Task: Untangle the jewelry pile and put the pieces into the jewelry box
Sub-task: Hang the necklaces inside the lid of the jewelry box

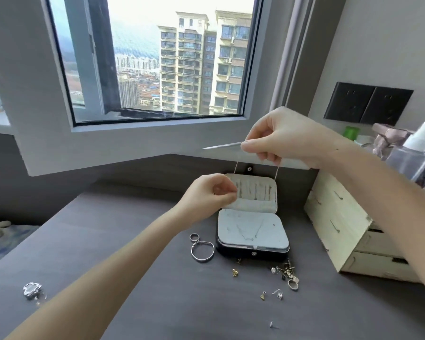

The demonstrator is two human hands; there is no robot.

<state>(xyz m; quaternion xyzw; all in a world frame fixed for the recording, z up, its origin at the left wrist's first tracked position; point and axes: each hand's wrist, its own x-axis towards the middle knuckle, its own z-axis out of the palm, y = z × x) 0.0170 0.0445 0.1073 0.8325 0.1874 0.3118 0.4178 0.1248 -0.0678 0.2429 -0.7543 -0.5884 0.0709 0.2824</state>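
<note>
Your right hand [280, 141] is up high in front of the window sill. Its fingers [249, 146] are curled and pinch a thin chain [235, 168]. The chain hangs down from that hand in two strands. One strand goes down to your left hand [206, 196], which is lower and pinches it with its thumb and curled fingers. The other strand hangs by the far right corner of the lid. Both hands are above the box [231, 253], which sits open on the counter [96, 217]. Its lid stands up at the back, and its pale bottom faces up. Just left of the box lie a small ring [191, 237] and a big ring [203, 261], and they touch each other. In front of the box, near its right corner, is a little pile [288, 274] of silver and gold bits. A few more bits lie apart from the pile, like a gold bit [235, 272]. Far to the left, a silver piece [32, 290] lies alone. A cream drawer chest [341, 224] stands just right of the box.
</note>
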